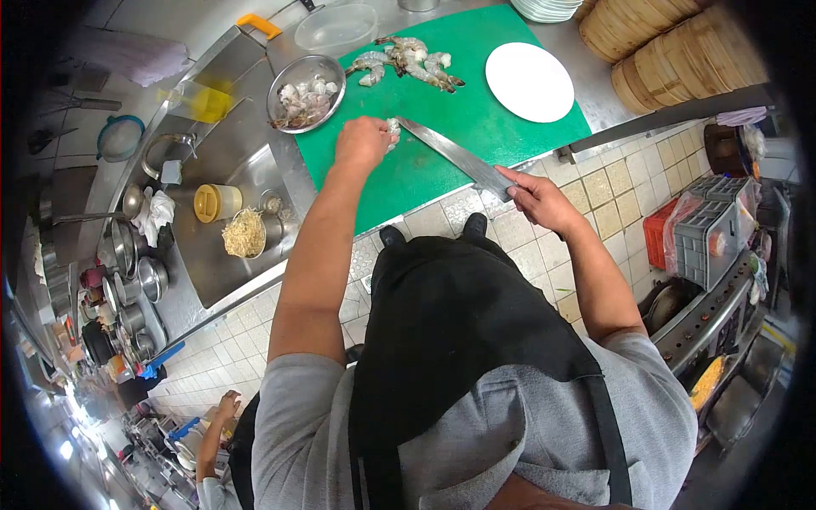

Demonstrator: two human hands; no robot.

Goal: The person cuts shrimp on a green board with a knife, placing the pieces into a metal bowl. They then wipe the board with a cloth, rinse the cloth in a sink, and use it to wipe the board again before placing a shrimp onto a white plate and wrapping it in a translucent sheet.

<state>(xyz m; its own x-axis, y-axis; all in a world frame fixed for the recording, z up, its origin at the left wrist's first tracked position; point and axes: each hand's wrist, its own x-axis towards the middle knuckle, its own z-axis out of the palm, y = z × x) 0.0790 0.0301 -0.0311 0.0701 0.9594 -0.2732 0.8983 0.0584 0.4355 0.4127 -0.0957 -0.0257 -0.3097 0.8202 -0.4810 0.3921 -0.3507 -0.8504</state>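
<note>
My right hand (541,200) is closed round the handle of a long knife (455,155), its blade angled up and left over the green cutting board (459,187). At the blade's tip, my left hand (364,143) is closed on a peeled shrimp (393,133). Several more shrimp (411,59) with their tails on lie in a pile at the back of the board. Left of them, a metal bowl (338,95) holds shrimp pieces (304,102). A white oval plate (530,82) rests on the board's right side.
To the left is a steel sink (204,272) with a yellow-lidded container (218,204) and a bowl of pale shreds (244,234). Bamboo steamers (688,64) stand at the back right. Grey crates (710,234) are on the right. Another person's arm (214,438) shows at lower left.
</note>
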